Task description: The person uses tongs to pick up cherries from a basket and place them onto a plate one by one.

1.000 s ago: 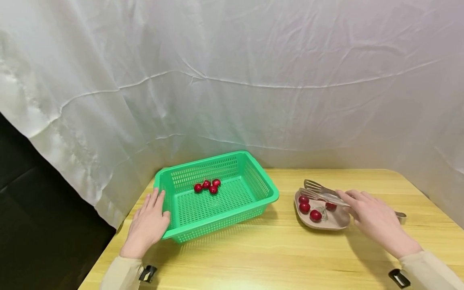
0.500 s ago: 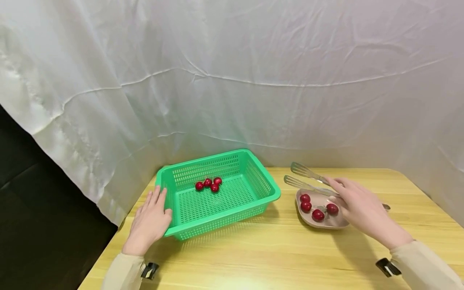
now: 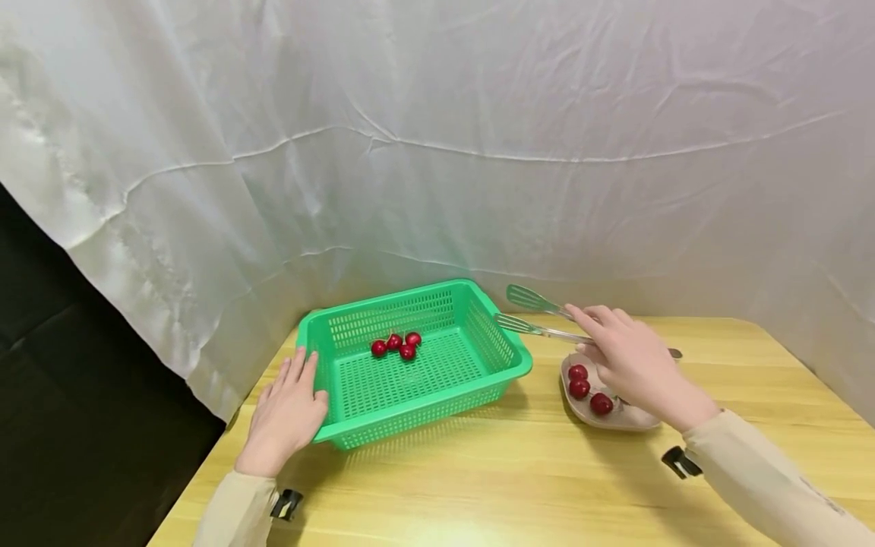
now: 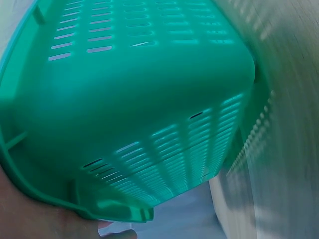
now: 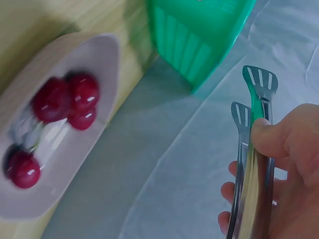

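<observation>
Cherries (image 3: 601,403) lie in the bowl (image 3: 636,418). Left hand (image 3: 285,418), fingers extended, rests on the basket's left rim. Right hand (image 3: 632,363) grips tongs (image 3: 543,331), tips parted. Between tongs and four basket cherries (image 3: 407,352) stands the basket (image 3: 437,400) wall; curtain (image 3: 437,205) behind.

A green perforated basket (image 3: 410,387) and a small pale dish (image 3: 637,417) sit apart on a light wood-grain table (image 3: 478,475).

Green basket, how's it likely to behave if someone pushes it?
The green basket is probably light for its size, as slots pierce its walls. Its moulded plastic look suggests stiffness with slight flex. The round, glossy cherries inside may roll if it jolts.
</observation>
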{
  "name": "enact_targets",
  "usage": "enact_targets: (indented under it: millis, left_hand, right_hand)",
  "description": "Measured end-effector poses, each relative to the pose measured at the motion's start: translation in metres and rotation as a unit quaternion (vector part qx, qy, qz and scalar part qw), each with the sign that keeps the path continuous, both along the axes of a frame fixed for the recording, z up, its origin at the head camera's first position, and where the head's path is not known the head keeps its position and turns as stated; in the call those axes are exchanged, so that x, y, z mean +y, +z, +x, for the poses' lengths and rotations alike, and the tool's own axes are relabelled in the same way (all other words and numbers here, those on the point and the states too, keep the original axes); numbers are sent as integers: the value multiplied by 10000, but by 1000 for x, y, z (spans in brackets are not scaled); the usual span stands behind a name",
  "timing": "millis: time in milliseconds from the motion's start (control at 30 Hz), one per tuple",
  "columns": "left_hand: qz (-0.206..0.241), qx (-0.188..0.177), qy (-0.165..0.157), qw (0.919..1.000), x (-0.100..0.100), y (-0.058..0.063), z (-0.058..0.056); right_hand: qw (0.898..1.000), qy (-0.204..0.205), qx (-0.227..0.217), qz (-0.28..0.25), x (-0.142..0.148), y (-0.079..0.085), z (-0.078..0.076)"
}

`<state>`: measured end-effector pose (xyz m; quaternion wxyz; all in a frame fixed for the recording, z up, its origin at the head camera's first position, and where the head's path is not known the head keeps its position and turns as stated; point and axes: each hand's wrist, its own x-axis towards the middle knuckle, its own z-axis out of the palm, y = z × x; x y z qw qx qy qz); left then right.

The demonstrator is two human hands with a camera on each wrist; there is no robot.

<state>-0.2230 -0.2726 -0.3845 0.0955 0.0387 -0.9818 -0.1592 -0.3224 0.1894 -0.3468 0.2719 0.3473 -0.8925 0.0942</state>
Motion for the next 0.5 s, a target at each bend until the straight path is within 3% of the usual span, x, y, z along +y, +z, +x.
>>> enact_targets:
  millis: [267, 500]
  left_hand:
    - [-23, 6, 0, 10000, 0, 1, -1]
    - [-37, -76, 5, 10000, 0, 1, 0]
  right_hand:
    - [9989, 153, -404, 186, -43, 8, -17]
    - [9977, 207, -504, 393, -71, 5, -23]
